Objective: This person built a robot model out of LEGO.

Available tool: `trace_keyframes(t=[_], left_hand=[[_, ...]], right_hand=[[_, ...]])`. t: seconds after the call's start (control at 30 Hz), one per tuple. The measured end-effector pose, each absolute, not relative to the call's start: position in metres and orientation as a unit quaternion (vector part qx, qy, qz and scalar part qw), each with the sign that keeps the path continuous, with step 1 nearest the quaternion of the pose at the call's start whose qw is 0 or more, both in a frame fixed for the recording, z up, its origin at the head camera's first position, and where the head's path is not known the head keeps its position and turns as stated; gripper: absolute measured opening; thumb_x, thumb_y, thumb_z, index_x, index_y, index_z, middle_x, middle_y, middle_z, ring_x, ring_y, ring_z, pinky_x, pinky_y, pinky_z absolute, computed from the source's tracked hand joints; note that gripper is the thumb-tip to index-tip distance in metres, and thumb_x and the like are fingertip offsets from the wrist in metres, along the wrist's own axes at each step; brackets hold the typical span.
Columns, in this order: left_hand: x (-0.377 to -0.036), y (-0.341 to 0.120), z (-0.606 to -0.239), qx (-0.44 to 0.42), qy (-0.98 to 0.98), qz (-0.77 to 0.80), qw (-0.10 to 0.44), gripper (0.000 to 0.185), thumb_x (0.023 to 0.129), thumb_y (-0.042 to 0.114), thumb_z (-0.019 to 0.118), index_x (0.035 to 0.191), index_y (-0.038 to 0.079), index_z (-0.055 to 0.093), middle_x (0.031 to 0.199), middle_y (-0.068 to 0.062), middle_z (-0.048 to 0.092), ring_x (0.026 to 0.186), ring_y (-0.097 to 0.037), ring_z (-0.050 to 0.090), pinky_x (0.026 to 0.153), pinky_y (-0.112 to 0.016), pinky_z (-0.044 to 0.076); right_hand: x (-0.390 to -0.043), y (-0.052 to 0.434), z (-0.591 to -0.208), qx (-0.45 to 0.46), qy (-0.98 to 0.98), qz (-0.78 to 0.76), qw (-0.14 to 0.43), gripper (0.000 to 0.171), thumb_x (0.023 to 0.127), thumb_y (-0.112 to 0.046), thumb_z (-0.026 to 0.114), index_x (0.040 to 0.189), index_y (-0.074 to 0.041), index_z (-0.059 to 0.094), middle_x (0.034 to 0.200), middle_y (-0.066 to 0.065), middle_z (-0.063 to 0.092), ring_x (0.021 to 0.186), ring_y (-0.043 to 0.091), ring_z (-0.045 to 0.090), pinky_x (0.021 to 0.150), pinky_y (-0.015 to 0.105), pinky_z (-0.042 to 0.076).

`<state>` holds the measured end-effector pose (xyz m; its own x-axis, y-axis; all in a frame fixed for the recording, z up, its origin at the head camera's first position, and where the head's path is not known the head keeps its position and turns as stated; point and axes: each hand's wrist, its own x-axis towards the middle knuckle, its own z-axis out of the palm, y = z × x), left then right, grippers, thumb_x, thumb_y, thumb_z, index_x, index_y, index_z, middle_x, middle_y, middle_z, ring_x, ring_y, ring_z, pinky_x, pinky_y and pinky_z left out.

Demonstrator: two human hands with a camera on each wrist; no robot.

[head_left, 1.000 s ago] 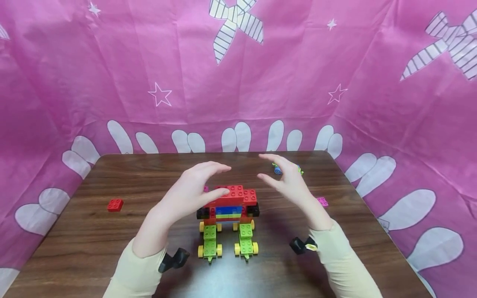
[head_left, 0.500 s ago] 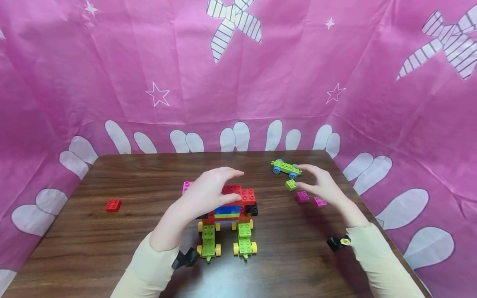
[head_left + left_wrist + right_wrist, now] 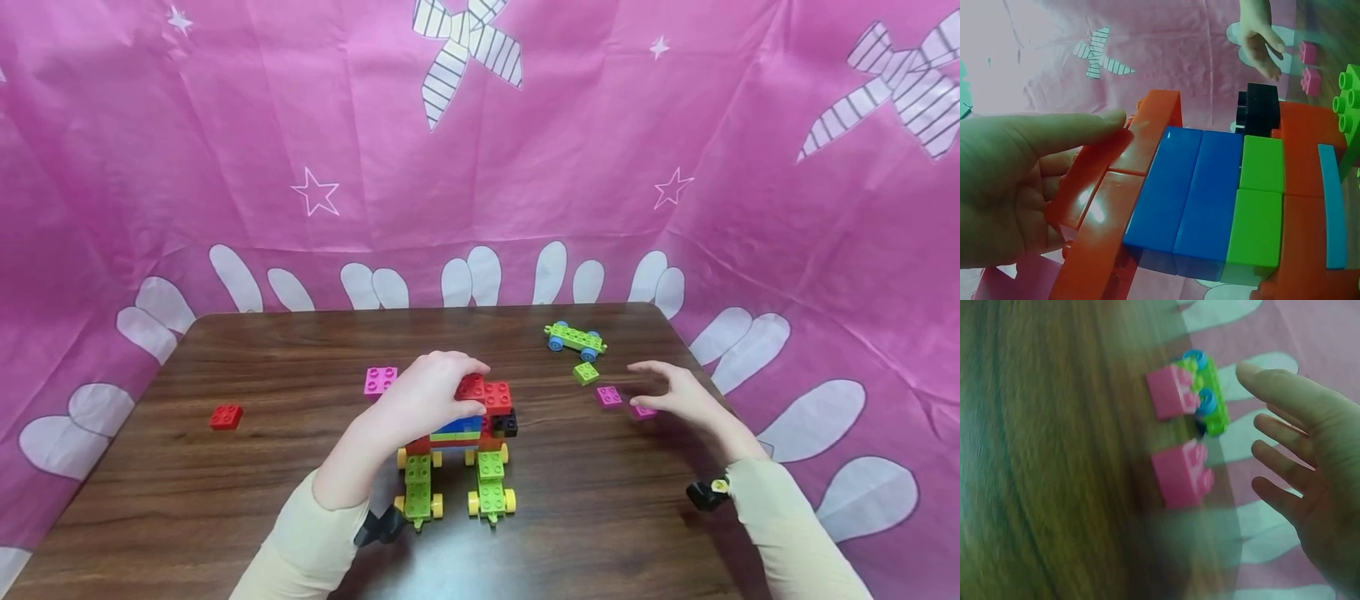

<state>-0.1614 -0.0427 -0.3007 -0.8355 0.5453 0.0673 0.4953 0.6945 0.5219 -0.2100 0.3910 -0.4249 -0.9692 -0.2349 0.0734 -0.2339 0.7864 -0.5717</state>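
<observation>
A build of toy building bricks (image 3: 497, 398) stands mid-table, with red bricks on top, blue and green layers (image 3: 1210, 194) below, and green wheeled bases (image 3: 491, 496) in front. My left hand (image 3: 427, 392) holds its top red brick (image 3: 1091, 178), thumb on the near side and fingers behind; it hides the build's left part. My right hand (image 3: 682, 396) is at the right with fingers spread and nothing in them, over a pink brick (image 3: 642, 412). A second pink brick (image 3: 609, 396) lies just left of it. In the right wrist view the fingers are apart from both pink bricks.
Behind the pink bricks are a small green brick (image 3: 585, 372) and a green wheeled base (image 3: 573, 337) with blue wheels. A loose red brick (image 3: 226, 417) lies at the left. Another pink brick (image 3: 380, 380) shows beside my left hand. Pink cloth (image 3: 480, 192) surrounds the table.
My right hand has moved from above the build, right and down to the pink bricks. My left hand has shifted slightly right and lower onto the build's top.
</observation>
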Motion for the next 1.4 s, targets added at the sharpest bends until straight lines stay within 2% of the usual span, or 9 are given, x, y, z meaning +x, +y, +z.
trace_keyframes(t=[0.1,0.23,0.27,0.33,0.5,0.73,1.03,1.27,1.4], left_hand=[[-0.161,-0.041,-0.301,0.272,0.923,0.268,0.051,0.047,0.081,0.024,0.080,0.125,0.011,0.066,0.121,-0.005,0.068,0.114,-0.023,0.061,0.097,-0.039,0.052],[-0.161,-0.040,-0.303,0.261,0.924,0.272,0.058,0.047,0.082,0.023,0.080,0.125,0.011,0.067,0.121,-0.006,0.068,0.112,-0.023,0.062,0.096,-0.039,0.053],[-0.161,-0.040,-0.303,0.260,0.924,0.272,0.059,0.047,0.082,0.023,0.080,0.125,0.011,0.066,0.121,-0.006,0.068,0.112,-0.022,0.062,0.096,-0.039,0.052],[-0.161,-0.040,-0.304,0.260,0.924,0.274,0.061,0.046,0.082,0.023,0.080,0.125,0.011,0.066,0.120,-0.006,0.068,0.111,-0.022,0.062,0.096,-0.039,0.053],[-0.161,-0.039,-0.304,0.259,0.925,0.273,0.060,0.046,0.082,0.023,0.080,0.124,0.011,0.066,0.120,-0.006,0.069,0.110,-0.022,0.063,0.096,-0.039,0.053],[-0.161,-0.039,-0.305,0.256,0.927,0.269,0.059,0.047,0.082,0.024,0.080,0.125,0.011,0.066,0.121,-0.006,0.068,0.111,-0.023,0.063,0.096,-0.040,0.053],[-0.159,-0.038,-0.302,0.251,0.927,0.271,0.064,0.047,0.083,0.023,0.079,0.126,0.011,0.065,0.121,-0.006,0.068,0.110,-0.022,0.063,0.095,-0.039,0.053],[-0.157,-0.038,-0.301,0.251,0.927,0.272,0.061,0.046,0.083,0.022,0.079,0.126,0.010,0.065,0.121,-0.007,0.067,0.111,-0.023,0.063,0.096,-0.041,0.053],[-0.157,-0.038,-0.302,0.253,0.926,0.275,0.056,0.045,0.083,0.021,0.079,0.125,0.010,0.065,0.122,-0.008,0.067,0.111,-0.023,0.063,0.097,-0.041,0.053]], right_hand=[[-0.208,0.398,-0.431,-0.116,0.944,-0.308,0.023,0.061,0.079,-0.024,0.081,0.131,-0.002,0.057,0.131,0.023,0.059,0.124,0.040,0.050,0.100,0.052,0.043],[-0.210,0.407,-0.440,-0.131,0.939,-0.314,0.051,0.065,0.076,-0.023,0.084,0.131,-0.001,0.056,0.131,0.023,0.060,0.124,0.037,0.052,0.098,0.029,0.044],[-0.210,0.410,-0.442,-0.136,0.938,-0.315,0.058,0.066,0.076,-0.023,0.084,0.131,-0.001,0.057,0.131,0.023,0.060,0.123,0.032,0.054,0.097,0.023,0.043],[-0.211,0.414,-0.445,-0.146,0.935,-0.314,0.072,0.066,0.075,-0.021,0.085,0.130,0.001,0.057,0.130,0.024,0.060,0.121,0.032,0.055,0.094,0.017,0.042],[-0.215,0.420,-0.449,-0.157,0.937,-0.298,0.097,0.064,0.075,-0.019,0.084,0.128,0.004,0.058,0.126,0.026,0.062,0.117,0.032,0.057,0.094,0.022,0.046],[-0.221,0.426,-0.457,-0.153,0.944,-0.276,0.095,0.057,0.074,-0.017,0.084,0.122,0.004,0.063,0.118,0.022,0.066,0.102,0.010,0.060,0.087,0.024,0.049],[-0.219,0.422,-0.457,-0.128,0.947,-0.281,0.085,0.045,0.076,-0.019,0.082,0.114,0.001,0.068,0.103,0.013,0.069,0.089,0.012,0.057,0.078,0.025,0.048],[-0.213,0.412,-0.448,-0.112,0.939,-0.321,0.059,0.041,0.078,-0.018,0.081,0.114,-0.002,0.068,0.105,0.014,0.069,0.084,0.005,0.059,0.074,0.021,0.050],[-0.211,0.400,-0.436,-0.099,0.943,-0.315,0.034,0.040,0.079,-0.021,0.081,0.114,-0.005,0.069,0.107,0.014,0.070,0.089,0.006,0.059,0.078,0.021,0.049]])
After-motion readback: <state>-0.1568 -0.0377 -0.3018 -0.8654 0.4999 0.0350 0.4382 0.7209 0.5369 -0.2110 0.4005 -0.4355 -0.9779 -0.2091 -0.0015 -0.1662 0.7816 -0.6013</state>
